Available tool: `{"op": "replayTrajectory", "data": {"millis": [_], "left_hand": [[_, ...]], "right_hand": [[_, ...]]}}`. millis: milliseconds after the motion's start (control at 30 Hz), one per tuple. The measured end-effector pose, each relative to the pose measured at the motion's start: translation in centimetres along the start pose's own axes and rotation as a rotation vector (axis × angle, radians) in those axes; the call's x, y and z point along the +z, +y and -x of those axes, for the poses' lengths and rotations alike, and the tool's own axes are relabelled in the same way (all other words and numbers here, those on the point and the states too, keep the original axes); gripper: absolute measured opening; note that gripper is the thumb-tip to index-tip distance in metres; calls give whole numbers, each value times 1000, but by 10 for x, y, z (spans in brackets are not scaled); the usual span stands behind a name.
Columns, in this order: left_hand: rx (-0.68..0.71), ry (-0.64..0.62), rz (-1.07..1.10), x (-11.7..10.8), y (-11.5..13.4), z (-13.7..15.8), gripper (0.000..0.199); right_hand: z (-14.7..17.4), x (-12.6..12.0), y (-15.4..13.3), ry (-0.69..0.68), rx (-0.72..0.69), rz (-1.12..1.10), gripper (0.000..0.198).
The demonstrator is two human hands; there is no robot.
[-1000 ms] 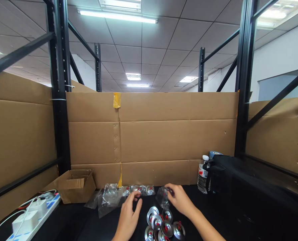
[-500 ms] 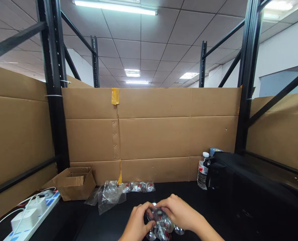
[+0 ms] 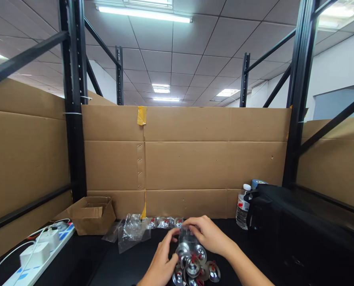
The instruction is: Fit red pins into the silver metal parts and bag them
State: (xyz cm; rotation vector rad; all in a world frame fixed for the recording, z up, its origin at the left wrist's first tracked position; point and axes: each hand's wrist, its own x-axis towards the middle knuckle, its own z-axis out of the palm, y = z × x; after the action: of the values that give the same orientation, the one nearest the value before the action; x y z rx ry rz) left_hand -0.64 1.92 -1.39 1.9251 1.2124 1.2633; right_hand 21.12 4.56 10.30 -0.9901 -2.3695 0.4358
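On the black tabletop in front of me is a pile of round, shiny silver pieces with red marks (image 3: 192, 265). Above the pile stands a clear plastic bag (image 3: 188, 237), and I cannot tell which pieces are inside it. My right hand (image 3: 208, 236) pinches the bag's upper edge from the right. On the other side, my left hand (image 3: 162, 256) has curled fingers at the bag's left edge, its thumb close to the pieces. One silver piece (image 3: 213, 271) lies at the pile's right side, below my right wrist.
Behind the hands lie an empty-looking clear bag (image 3: 133, 234) and a row of wrapped silver pieces (image 3: 164, 222). An open cardboard box (image 3: 92, 216) and a power strip (image 3: 50, 260) are at left. A water bottle (image 3: 242, 208) and black bag (image 3: 296, 230) stand right.
Both hands have risen slightly, the right one most. The clear bag now stretches upward, and the silver pieces below it show more. The camera view has shifted a little.
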Motion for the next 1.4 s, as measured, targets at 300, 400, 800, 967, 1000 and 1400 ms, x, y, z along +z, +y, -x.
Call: {"op": "replayTrajectory", "data": {"millis": [300,400,800,967,1000,1400], "left_hand": [[-67,437,-70,-53,-10,-20,48],[-245,595,-297,-92,-33,-20,45],[-405,675,-1010,-105,-66,-10,35],[-280,751,-848,-101,-47,-16,34],[-211,745,-757,-100,-44,-17,32],[2,-56,148,-8,11,-7,36]], "right_hand": [[-39,33,5,22,-50,-53,32],[-54,54,36,-95,10,174,40],[-71,85,77,-165,171,405,44],[-67,71,90,-47,239,225,27],[-65,66,92,-9,249,177,22],[-1,19,24,-59,169,-389,30]]}}
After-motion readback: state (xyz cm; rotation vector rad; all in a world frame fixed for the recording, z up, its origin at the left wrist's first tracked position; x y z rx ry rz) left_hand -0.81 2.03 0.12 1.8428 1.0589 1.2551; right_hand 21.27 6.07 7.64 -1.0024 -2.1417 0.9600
